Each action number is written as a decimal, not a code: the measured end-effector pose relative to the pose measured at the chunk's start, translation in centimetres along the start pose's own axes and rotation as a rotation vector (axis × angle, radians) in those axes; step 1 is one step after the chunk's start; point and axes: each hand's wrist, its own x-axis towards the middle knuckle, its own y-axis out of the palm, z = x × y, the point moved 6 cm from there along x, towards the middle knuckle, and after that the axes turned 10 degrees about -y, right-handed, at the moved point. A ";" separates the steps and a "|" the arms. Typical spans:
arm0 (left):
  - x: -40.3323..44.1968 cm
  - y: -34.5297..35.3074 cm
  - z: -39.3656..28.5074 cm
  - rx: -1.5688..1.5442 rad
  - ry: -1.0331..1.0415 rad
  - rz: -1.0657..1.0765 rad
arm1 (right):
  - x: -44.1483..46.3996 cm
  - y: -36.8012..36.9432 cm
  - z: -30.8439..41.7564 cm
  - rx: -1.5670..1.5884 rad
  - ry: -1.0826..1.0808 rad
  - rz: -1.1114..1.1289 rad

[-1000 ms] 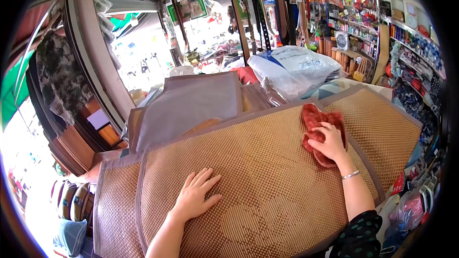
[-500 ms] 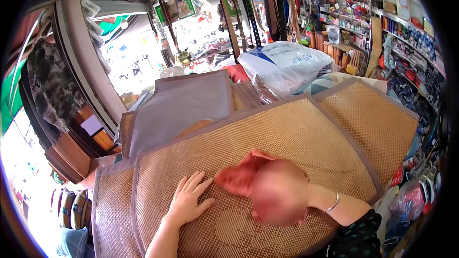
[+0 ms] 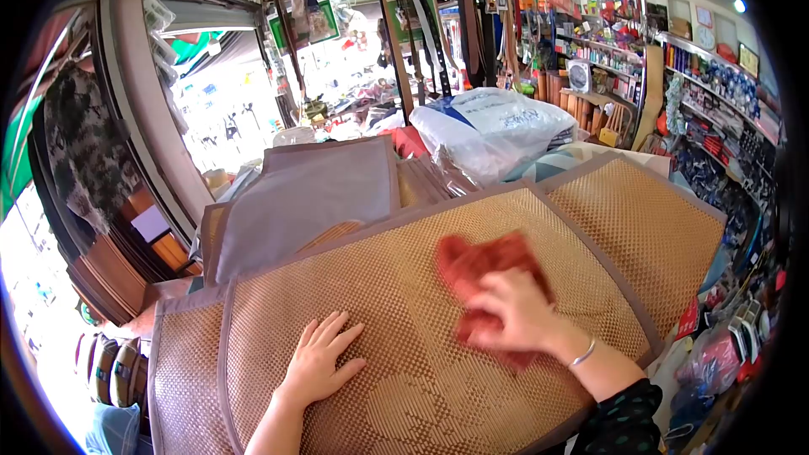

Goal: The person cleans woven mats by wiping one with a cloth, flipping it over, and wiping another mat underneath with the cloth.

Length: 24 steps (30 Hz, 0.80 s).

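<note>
A woven tan mat (image 3: 362, 286) with a grey fabric border spreads out before me. My left hand (image 3: 322, 358) lies flat on its left part, fingers spread. A red cloth (image 3: 497, 257) is bunched under my right hand (image 3: 516, 312), which grips it against the mat right of the middle. Motion blurs that hand and the cloth a little. A bracelet (image 3: 583, 352) circles my right wrist. Part of a darker woven pattern (image 3: 421, 409) shows on the mat near my body.
Woven side panels (image 3: 645, 227) flank the mat. Behind it lie a grey-backed piece (image 3: 312, 198) and a white plastic-wrapped bundle (image 3: 497, 131). Belts (image 3: 396, 42) hang overhead. Packed shelves (image 3: 716, 76) line the right side, and rolled items (image 3: 126, 371) stand at lower left.
My right hand and the red cloth have shifted up over the mat, and the cloth has changed shape. My left hand stays flat in the same place. The view has tilted slightly.
</note>
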 end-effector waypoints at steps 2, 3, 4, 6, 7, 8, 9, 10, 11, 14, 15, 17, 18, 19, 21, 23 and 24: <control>-0.1 0.1 -0.2 0.005 -0.008 0.008 | 0.6 1.5 5.3 0.188 -0.236 0.047; -0.1 -0.1 -0.3 0.005 -0.007 0.009 | 0.5 2.1 7.2 0.288 -0.323 0.078; 0.0 -0.3 -0.3 0.006 -0.006 0.011 | 0.1 2.5 8.2 0.341 -0.362 0.086; 0.0 -0.2 -0.2 0.009 -0.006 0.012 | -0.1 2.8 8.0 0.403 -0.374 0.127; -0.1 -0.1 -0.2 0.012 -0.005 0.013 | 0.3 2.5 6.9 0.403 -0.344 0.123; -0.1 0.0 -0.1 0.006 -0.007 0.011 | 0.7 2.2 5.1 0.318 -0.300 0.100; -0.1 0.1 0.0 0.009 -0.007 0.010 | 0.9 1.9 3.1 0.233 -0.257 0.078; -0.1 0.1 0.1 0.013 -0.006 0.009 | 1.1 1.3 0.7 0.160 -0.145 0.053; -0.1 0.2 0.1 0.010 -0.008 0.006 | 1.0 0.9 -1.9 0.085 -0.034 0.026; -0.1 0.2 0.2 0.013 -0.013 0.001 | -1.3 1.2 -11.3 -0.055 0.298 -0.070; -0.1 0.2 0.3 0.013 -0.011 -0.001 | -2.0 1.1 -13.5 -0.104 0.399 -0.101; -0.1 0.2 0.3 0.012 -0.009 -0.007 | -2.4 1.5 -16.0 -0.101 0.526 -0.070; -0.1 0.3 0.3 0.012 -0.010 -0.001 | -1.6 1.2 -15.0 -0.155 0.518 -0.029; 0.0 0.3 0.3 0.013 -0.009 0.005 | -0.7 1.0 -13.2 -0.187 0.476 -0.023; -0.1 0.2 0.2 0.007 -0.010 0.006 | 2.0 1.6 -7.5 -0.057 0.286 0.085; 0.1 0.4 0.2 0.002 -0.011 0.021 | 4.0 2.9 -0.1 0.069 0.010 0.182; 0.1 0.3 0.2 0.012 -0.012 0.010 | 4.7 3.2 1.4 0.079 0.020 0.183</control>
